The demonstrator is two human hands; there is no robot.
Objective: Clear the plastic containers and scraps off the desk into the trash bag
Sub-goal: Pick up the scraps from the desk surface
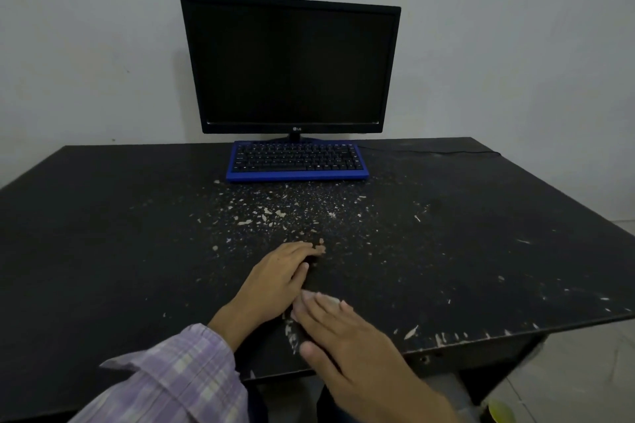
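Observation:
Pale scraps point(275, 213) lie scattered over the black desk point(120, 233), thickest in front of the keyboard, with more flakes point(446, 336) along the front edge at the right. My left hand point(278, 278) lies flat on the desk with its fingers together and the fingertips against a few scraps point(320, 248). My right hand point(336, 330) is blurred, just right of the left wrist near the front edge. Its fingers and thumb are on a dark flat piece point(294, 333) dotted with pale scraps; whether it grips that piece is unclear. No plastic container or trash bag is in view.
A blue keyboard point(297, 161) sits at the back middle of the desk, below a dark monitor point(292, 65) against the wall. A thin cable point(429, 150) runs right from the keyboard. On the tiled floor at the lower right is a yellow-green object point(501, 412).

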